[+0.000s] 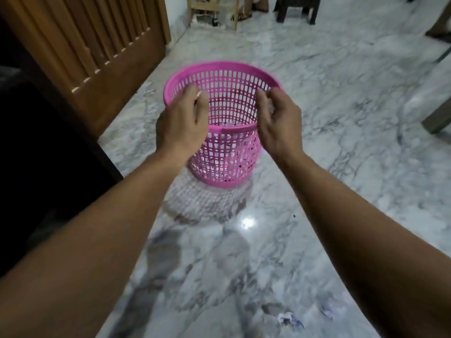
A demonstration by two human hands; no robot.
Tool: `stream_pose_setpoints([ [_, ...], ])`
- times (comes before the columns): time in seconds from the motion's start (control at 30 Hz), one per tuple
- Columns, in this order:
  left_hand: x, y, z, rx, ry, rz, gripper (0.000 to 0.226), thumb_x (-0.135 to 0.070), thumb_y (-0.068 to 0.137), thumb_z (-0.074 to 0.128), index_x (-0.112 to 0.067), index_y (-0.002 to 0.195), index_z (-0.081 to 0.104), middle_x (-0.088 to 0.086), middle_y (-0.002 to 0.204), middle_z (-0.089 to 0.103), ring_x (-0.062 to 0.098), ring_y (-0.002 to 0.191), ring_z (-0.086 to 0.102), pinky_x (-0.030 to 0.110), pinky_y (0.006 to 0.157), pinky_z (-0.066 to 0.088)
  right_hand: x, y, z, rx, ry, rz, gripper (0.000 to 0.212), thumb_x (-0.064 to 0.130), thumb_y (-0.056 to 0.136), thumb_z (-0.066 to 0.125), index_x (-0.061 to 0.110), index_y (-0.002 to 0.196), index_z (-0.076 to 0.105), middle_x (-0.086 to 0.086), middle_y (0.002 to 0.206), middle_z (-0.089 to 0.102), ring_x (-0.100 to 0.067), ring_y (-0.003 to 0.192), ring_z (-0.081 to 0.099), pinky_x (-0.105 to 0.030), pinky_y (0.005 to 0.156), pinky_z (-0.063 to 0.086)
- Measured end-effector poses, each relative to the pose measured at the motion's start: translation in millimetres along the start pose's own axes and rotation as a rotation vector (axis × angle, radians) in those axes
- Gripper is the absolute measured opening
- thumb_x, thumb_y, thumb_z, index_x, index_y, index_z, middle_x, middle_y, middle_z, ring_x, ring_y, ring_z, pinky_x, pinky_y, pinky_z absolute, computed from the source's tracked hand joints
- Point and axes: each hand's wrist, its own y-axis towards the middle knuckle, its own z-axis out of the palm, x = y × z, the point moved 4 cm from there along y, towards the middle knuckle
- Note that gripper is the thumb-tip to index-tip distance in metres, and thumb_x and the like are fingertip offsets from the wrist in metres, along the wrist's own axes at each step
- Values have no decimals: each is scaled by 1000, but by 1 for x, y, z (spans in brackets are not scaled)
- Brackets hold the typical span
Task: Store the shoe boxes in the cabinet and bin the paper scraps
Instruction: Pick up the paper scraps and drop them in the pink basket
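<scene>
Both hands, left hand (181, 123) and right hand (278, 120), are held loosely curled, nothing gripped, over the pink bin (219, 76); paper scraps (290, 319) at 5 o'clock could easily get missed.

Pink lattice bin (220, 113) upright on marble floor (341, 132) mid-frame, pale paper scraps inside, left hand (181, 123) and right hand (279, 120) with loosely curled fingers over its near rim, more paper scraps (290, 319) on floor lower right, wooden slatted door (97, 45) upper left.
</scene>
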Motion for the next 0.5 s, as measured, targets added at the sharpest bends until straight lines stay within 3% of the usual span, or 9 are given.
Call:
stream_pose_setpoints([
  [0.1,-13,79,16,54,124,-72,35,-40,103,36,-17,120,56,8,118,62,25,102,60,34,73,36,18,77,18,93,-139,27,43,59,99,47,20,111,63,-4,113,67,-18,99,64,-37,85,54],
  [0.17,-12,108,33,222,176,-149,47,-43,97,42,-22,139,47,12,139,54,35,123,55,39,87,44,15,108,38,289,-237,132,69,70,91,53,19,139,51,-13,136,58,-27,114,63,-42,96,54],
  [0.23,-8,112,46,411,227,-286,68,-47,93,49,-27,154,27,16,155,37,42,139,39,51,106,42,7,119,47,417,-283,245,93,71,84,65,16,153,34,-20,150,46,-36,125,58,-48,104,51],
  [0.33,-9,90,50,433,262,-333,72,-45,92,54,-23,154,26,15,154,34,41,142,28,56,110,37,-5,113,32,337,-247,262,81,52,88,72,18,153,36,-16,148,46,-33,124,58,-46,103,53],
  [0.43,-9,40,35,176,263,-194,55,-46,89,48,-25,140,45,8,142,46,33,136,36,48,111,34,-17,72,-6,139,-255,192,57,51,89,59,24,138,51,-6,137,56,-23,123,57,-45,103,50],
  [0.5,-3,-15,28,100,233,-105,47,-47,87,46,-25,128,54,5,131,53,30,127,43,41,103,38,-42,19,-29,67,-307,231,43,45,89,52,27,128,57,-2,128,58,-20,119,56,-47,99,50],
])
